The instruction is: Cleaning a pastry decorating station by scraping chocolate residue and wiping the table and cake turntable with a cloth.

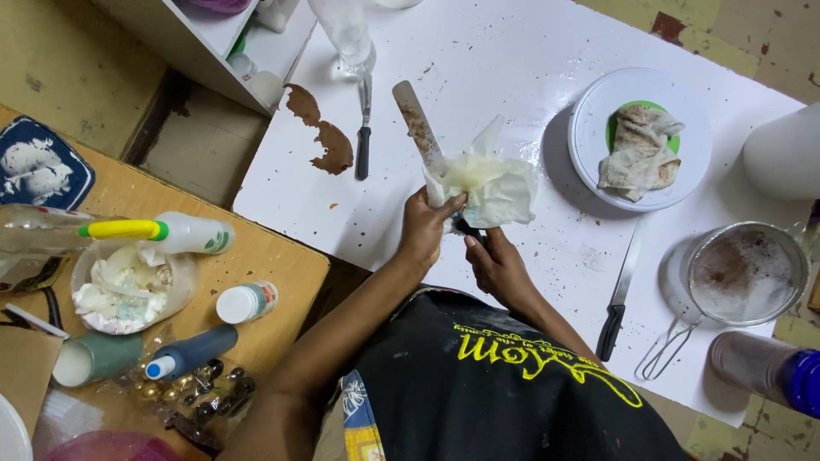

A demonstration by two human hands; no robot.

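Observation:
My left hand (424,229) grips a crumpled white paper tissue (487,185) wrapped around the lower part of a long metal spatula blade (415,119), which is smeared brown and points up and left. My right hand (495,265) holds the spatula's dark handle just below the tissue. Both hands are over the near edge of a white table (504,60) speckled with brown crumbs.
A second spatula (364,128) lies by a brown smear (325,137). A white round stand (598,137) holds a soiled cloth (641,154). A knife (619,294) and a metal sieve (743,273) lie right. The wooden table (273,256) at left holds bottles and a tub of tissues (128,286).

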